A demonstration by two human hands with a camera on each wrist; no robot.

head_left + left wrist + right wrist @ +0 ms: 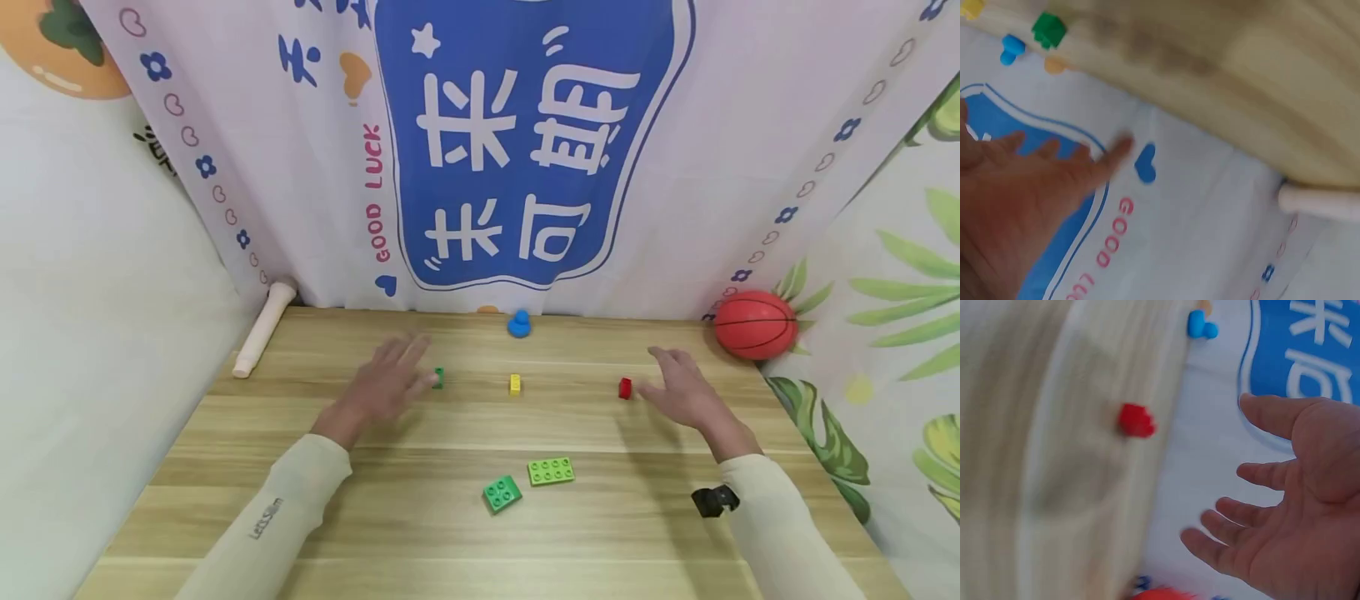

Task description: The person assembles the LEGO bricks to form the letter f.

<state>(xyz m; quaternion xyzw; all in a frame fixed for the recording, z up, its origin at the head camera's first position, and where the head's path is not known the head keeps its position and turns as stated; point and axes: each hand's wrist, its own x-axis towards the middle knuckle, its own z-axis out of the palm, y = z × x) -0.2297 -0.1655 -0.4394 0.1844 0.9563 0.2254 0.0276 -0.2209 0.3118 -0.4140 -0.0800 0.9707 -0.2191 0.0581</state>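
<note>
My left hand point(386, 385), fingers spread and blurred, hovers over the table beside a small green brick point(439, 377), partly covering it in the head view; the left wrist view shows that brick apart from the hand. To the right, my right hand point(681, 390) is held with fingers extended, near a small red brick point(625, 388). In the right wrist view the palm point(1310, 506) faces the camera and holds nothing. Between the hands lies a small yellow brick point(514, 384). Nearer me are a green brick point(502, 494) and a lime green brick point(551, 471), both studded.
A small blue rounded object point(519, 324) stands at the table's back edge. A white tube point(264, 330) lies at the back left, and a red ball point(756, 325) at the back right. Printed curtains point(315, 208) hang behind the wooden table point(420, 542).
</note>
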